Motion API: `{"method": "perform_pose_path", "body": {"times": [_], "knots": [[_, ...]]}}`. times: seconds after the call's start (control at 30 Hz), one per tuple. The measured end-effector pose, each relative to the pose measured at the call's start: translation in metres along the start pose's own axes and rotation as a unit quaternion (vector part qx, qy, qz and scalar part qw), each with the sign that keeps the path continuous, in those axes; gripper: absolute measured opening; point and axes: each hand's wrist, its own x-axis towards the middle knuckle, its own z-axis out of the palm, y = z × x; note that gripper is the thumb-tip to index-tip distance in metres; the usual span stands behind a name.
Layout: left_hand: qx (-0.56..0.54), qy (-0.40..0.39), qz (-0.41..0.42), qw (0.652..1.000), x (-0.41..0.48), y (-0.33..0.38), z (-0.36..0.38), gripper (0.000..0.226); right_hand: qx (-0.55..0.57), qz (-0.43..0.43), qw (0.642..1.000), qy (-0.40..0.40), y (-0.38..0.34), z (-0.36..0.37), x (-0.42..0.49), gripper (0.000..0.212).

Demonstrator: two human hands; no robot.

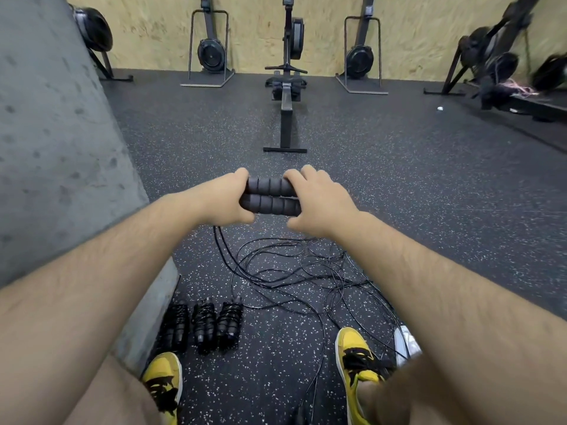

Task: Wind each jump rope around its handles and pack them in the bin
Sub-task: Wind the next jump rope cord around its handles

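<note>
At six o'clock, nearest of all, two yellow shoes point(357, 360) with black laces stand on the speckled rubber floor point(399, 185). Just beyond the left shoe, at about seven o'clock, three wound jump ropes point(204, 325) lie side by side on the floor, close against the foot of a grey concrete wall point(55, 142). Between the shoes and the hands a loose tangle of black rope point(294, 271) spreads over the floor, with strands rising toward the left hand. Both bare forearms reach forward to the middle of the view. There the left hand point(221, 199) curls round one end of a pair of black foam handles point(270, 196), held side by side and level, while the right hand point(319, 200) grips the other end with fingers over the top and thumb below. Farther off, at twelve o'clock, a rowing machine point(287, 87) stands on the floor, with other rowers point(211, 53) upright against the plywood wall point(254, 29).
</note>
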Motion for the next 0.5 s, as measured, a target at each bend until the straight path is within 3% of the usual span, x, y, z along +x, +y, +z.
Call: {"method": "perform_pose_path", "body": {"times": [0.17,0.4,0.47,0.5], "knots": [[0.003,0.026,-0.001,1.0,-0.004,-0.001,0.002,0.045,0.088,-0.01,0.996,-0.006,-0.004,0.002,0.004,0.062],[0.165,0.135,0.097,0.972,-0.004,0.01,0.007,0.051,0.132,-0.029,0.991,0.021,-0.018,-0.014,0.004,0.044],[0.163,0.149,0.106,0.97,-0.002,0.011,0.002,0.043,0.243,-0.011,0.969,0.039,-0.02,-0.016,0.003,0.049],[0.148,0.16,0.098,0.971,-0.002,0.01,-0.002,0.039,0.344,0.017,0.938,0.046,-0.019,-0.014,0.002,0.06]]}}
